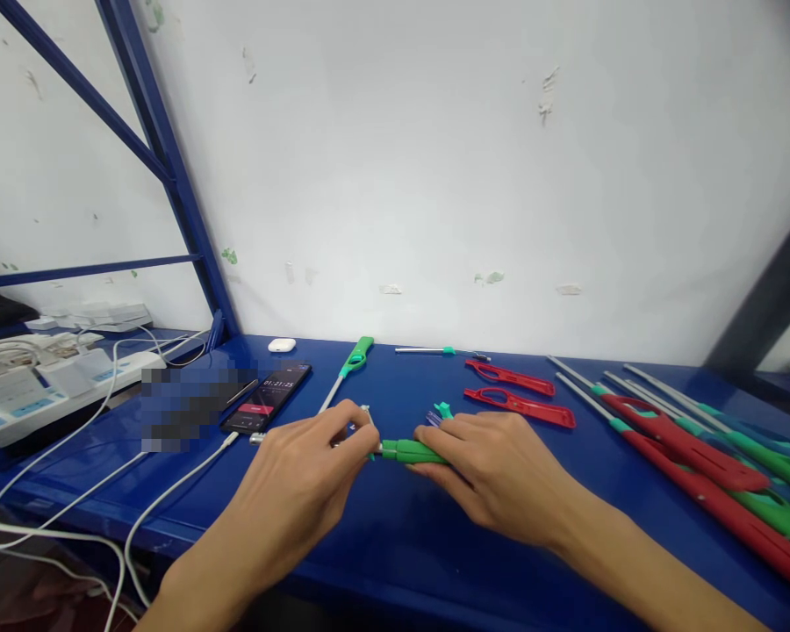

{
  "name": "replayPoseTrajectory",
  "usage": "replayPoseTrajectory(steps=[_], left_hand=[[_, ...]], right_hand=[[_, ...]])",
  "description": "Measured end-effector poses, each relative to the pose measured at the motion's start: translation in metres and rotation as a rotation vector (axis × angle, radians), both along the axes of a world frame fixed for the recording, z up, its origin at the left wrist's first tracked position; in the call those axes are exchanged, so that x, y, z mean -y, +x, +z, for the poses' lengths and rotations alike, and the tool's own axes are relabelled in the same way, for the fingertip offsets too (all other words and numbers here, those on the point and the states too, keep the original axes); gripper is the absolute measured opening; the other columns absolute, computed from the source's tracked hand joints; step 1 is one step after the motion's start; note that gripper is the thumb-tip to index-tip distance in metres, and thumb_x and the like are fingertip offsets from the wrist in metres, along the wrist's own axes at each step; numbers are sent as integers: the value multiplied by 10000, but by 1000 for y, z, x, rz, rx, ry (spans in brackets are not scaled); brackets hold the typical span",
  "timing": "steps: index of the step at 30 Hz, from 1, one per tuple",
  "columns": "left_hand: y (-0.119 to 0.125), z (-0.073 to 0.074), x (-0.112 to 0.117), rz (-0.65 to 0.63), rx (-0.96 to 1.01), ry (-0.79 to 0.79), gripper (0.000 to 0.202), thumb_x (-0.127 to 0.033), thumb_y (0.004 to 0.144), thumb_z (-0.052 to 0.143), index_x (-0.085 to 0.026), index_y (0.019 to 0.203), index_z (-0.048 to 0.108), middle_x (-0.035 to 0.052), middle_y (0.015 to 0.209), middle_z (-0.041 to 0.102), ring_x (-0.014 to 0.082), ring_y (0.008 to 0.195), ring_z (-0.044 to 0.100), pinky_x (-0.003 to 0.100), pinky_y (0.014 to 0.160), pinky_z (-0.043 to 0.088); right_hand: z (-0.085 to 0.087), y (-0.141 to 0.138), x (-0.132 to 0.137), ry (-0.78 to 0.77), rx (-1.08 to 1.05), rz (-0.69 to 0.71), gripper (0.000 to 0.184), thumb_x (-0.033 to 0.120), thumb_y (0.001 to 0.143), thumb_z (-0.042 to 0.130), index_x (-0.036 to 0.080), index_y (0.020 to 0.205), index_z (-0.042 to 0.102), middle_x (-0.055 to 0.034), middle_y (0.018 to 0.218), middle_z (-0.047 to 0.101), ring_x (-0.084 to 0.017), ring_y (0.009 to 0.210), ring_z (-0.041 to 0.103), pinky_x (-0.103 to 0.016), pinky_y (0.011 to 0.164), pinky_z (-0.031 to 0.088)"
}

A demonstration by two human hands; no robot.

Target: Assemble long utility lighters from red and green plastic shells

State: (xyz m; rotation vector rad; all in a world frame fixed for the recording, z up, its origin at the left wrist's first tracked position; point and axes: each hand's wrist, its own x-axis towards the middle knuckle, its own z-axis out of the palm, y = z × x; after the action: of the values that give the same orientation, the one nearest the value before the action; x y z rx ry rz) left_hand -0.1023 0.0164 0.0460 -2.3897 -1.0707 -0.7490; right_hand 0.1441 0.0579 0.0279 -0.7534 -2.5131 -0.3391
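Note:
Between both hands is a long-necked green lighter (408, 451), lying roughly level above the table. My left hand (309, 461) is closed around its front end, thumb and fingers pinched together. A metal tip (256, 438) pokes out left of that hand. My right hand (491, 461) grips the green handle part, its fingers curled over it. Beside the right fingertips show a small teal piece (443, 410) and a bluish see-through part (433, 419). Fingers hide most of the joint. Behind the left hand lies another green lighter (355, 360).
Two red handle shells (523, 406) and a thin metal tube (425, 350) lie at the back. Several red and green lighters (691, 470) are piled right. Left are a phone (268, 399), a white earbud case (282, 345), a power strip (72, 395) and loose white cables (177, 487).

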Motion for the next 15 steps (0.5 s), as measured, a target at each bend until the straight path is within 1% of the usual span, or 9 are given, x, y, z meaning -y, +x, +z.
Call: replayPoseTrajectory(steps=[3, 8, 12, 15], left_hand=[[1, 0, 0, -2, -8, 49, 230, -9, 934, 442, -224, 959, 520, -4, 978, 629, 110, 625, 531, 238, 558, 356], [1, -1, -2, 6, -19, 117, 308, 46, 880, 437, -227, 971, 547, -6, 989, 619, 95, 600, 482, 230, 553, 334], [1, -2, -3, 6, -37, 175, 317, 53, 885, 427, -231, 947, 554, -3, 968, 615, 99, 598, 466, 233, 555, 333], [1, -1, -2, 4, -45, 180, 292, 32, 900, 438, -230, 950, 556, 0, 969, 616, 105, 599, 478, 243, 538, 331]], right_hand=[[1, 0, 0, -6, -3, 3, 397, 428, 1103, 330, 200, 1043, 650, -12, 747, 662, -182, 630, 602, -334, 582, 248], [2, -1, 1, -63, -17, -1, 389, 430, 1100, 347, 202, 1014, 651, -13, 756, 682, -173, 637, 608, -328, 585, 255], [3, -1, 2, -122, -20, -5, 363, 424, 1091, 386, 207, 953, 643, -9, 753, 694, -166, 638, 613, -326, 582, 252], [3, -1, 2, -141, -37, 2, 363, 426, 1087, 398, 209, 924, 639, -7, 733, 689, -163, 632, 610, -323, 575, 244]])
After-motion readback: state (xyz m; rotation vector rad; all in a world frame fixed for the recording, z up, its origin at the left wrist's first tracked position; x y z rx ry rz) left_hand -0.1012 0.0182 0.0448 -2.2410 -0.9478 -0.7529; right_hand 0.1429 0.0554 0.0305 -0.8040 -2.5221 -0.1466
